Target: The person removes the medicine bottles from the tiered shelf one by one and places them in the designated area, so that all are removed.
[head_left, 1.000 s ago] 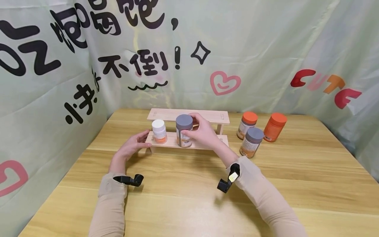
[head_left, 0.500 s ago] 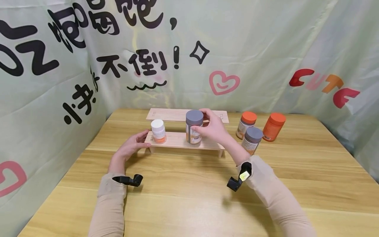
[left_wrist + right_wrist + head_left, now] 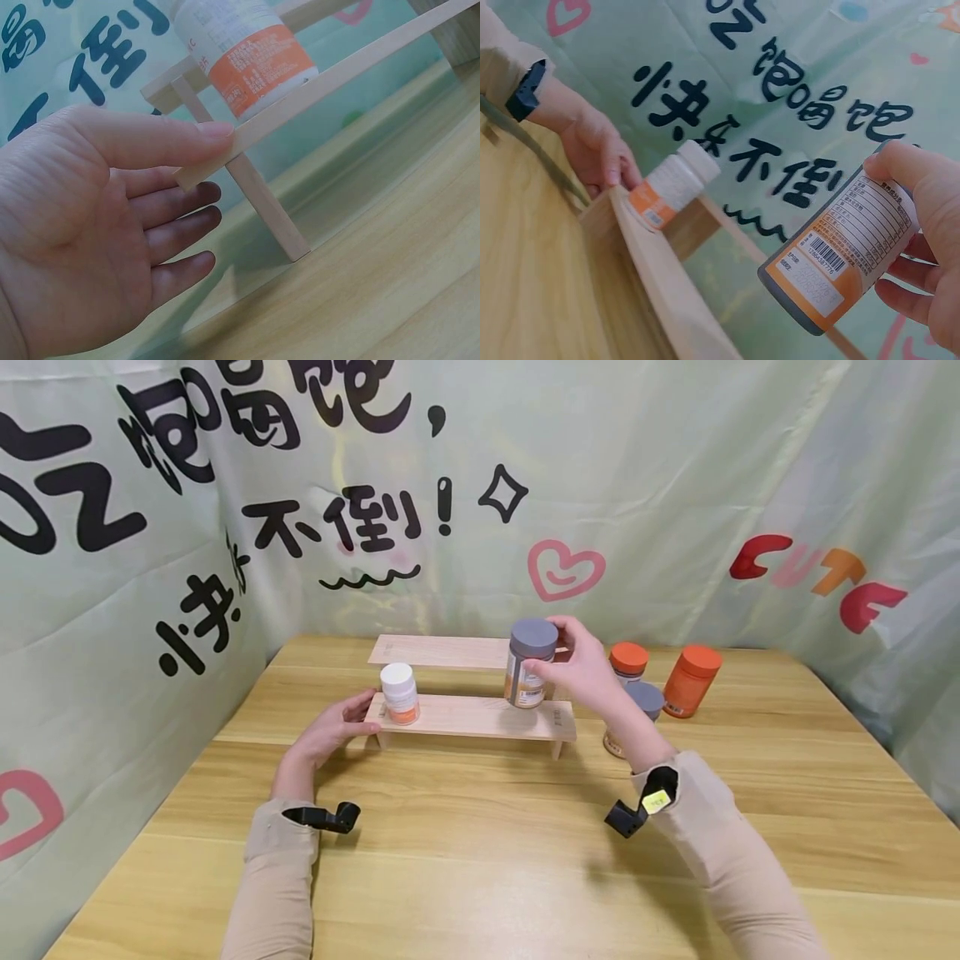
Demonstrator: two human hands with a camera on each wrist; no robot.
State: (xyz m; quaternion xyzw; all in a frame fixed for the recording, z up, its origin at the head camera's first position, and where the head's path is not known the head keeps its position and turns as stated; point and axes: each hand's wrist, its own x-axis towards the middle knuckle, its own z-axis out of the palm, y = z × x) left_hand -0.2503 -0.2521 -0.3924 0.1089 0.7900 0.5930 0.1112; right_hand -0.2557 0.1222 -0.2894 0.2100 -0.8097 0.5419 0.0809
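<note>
Gripping the grey-capped bottle, the right hand holds it just above the lower shelf's right end. Left hand, fingers relaxed, steadies the left end. Setting it down level seems next.

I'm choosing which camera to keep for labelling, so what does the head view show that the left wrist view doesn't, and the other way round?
Only the head view shows the right hand gripping the grey-lidded bottle above the lower shelf, plus the orange-lidded bottle, the orange bottle and another grey-lidded bottle on the table. Only the left wrist view shows the shelf's leg and the left hand's fingers lying straight beneath the board. Both show the left hand touching the shelf's left end beside the white-capped bottle.
</note>
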